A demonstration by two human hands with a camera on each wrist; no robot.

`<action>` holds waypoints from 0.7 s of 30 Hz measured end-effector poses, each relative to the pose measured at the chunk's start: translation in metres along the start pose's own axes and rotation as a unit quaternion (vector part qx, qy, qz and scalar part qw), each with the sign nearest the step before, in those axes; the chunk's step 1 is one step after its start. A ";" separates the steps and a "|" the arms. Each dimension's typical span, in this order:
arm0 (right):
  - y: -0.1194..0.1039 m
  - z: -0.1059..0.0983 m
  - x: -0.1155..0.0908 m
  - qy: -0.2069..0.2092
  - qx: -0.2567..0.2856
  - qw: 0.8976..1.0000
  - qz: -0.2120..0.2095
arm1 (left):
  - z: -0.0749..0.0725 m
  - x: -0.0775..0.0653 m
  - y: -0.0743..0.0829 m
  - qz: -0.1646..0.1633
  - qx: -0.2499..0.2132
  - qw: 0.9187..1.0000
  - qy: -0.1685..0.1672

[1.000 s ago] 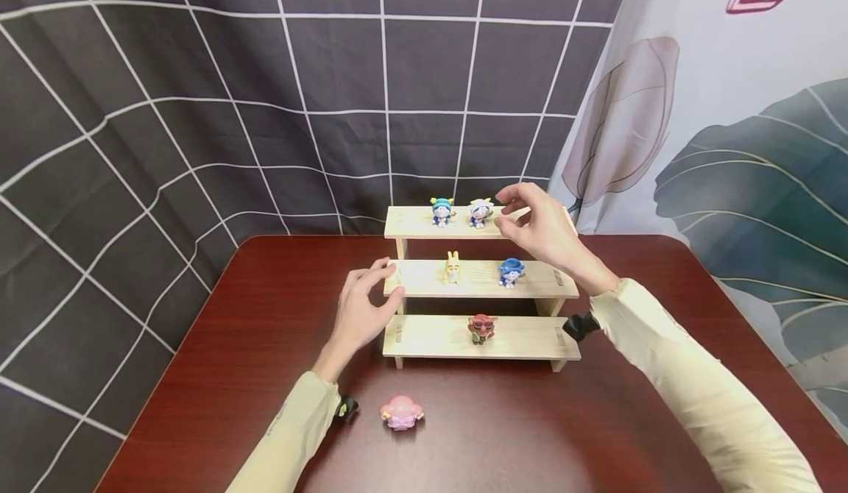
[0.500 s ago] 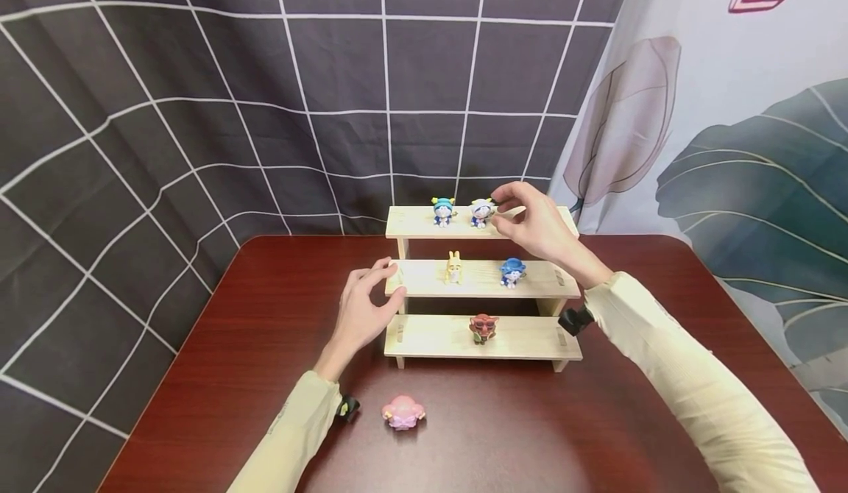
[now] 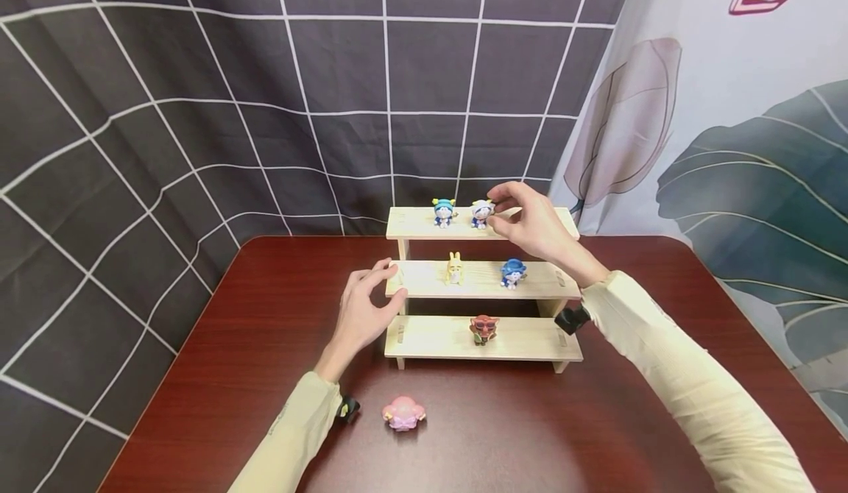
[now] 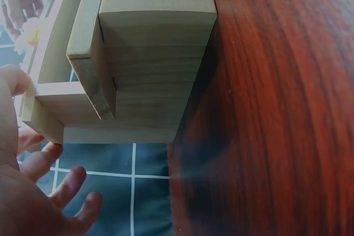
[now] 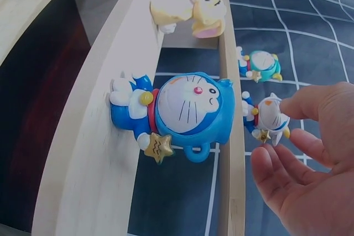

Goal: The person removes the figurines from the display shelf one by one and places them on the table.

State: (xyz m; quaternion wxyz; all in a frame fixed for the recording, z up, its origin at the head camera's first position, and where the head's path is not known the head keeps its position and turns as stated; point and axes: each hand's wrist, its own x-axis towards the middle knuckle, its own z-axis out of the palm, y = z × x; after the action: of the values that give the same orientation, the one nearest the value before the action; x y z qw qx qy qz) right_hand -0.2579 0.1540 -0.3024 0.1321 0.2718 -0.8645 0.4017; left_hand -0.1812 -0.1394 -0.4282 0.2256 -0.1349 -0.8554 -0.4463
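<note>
A three-step wooden display shelf [image 3: 424,338] stands on the table. At its left end my left hand [image 3: 361,313] grips the middle board between thumb and fingers; the other fingers spread loosely in the left wrist view. My right hand [image 3: 533,221] is at the top board, thumb and fingertips around the right side of a white-hatted cat figurine [image 3: 481,215]. In the right wrist view the fingertips meet its head and gold star. Left of it sits a teal-hatted figurine [image 3: 443,214]. Below are a yellow rabbit figurine [image 3: 454,269] and a blue-hatted cat figurine [image 5: 188,109].
A reddish-brown fox-like figurine [image 3: 483,329] stands on the lowest board. A pink figurine [image 3: 404,413] lies on the dark red table [image 3: 503,419] in front of the shelf. Behind hangs a dark grid-patterned curtain [image 3: 344,66], with a pale leaf-print curtain [image 3: 649,176] at right.
My right hand has moved slightly left, bringing its thumb and fingers from beside the white-hatted figurine onto it. The left hand has stayed on the shelf end.
</note>
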 end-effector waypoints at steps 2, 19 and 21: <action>0.000 0.000 0.000 -0.004 0.000 1.000 0.001 | 0.000 0.000 0.000 -0.001 0.001 1.000 0.000; 0.003 0.006 0.004 -0.015 -0.005 1.000 0.011 | 0.000 0.000 0.001 0.004 -0.001 1.000 0.003; 0.003 0.006 0.004 -0.016 -0.008 1.000 0.012 | 0.001 0.000 0.000 0.005 -0.001 1.000 0.003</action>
State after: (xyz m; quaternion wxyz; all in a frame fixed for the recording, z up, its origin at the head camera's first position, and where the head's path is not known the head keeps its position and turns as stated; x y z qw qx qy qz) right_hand -0.2629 0.1490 -0.3061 0.1160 0.2669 -0.8729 0.3915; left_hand -0.1814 -0.1388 -0.4283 0.2303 -0.1381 -0.8534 -0.4468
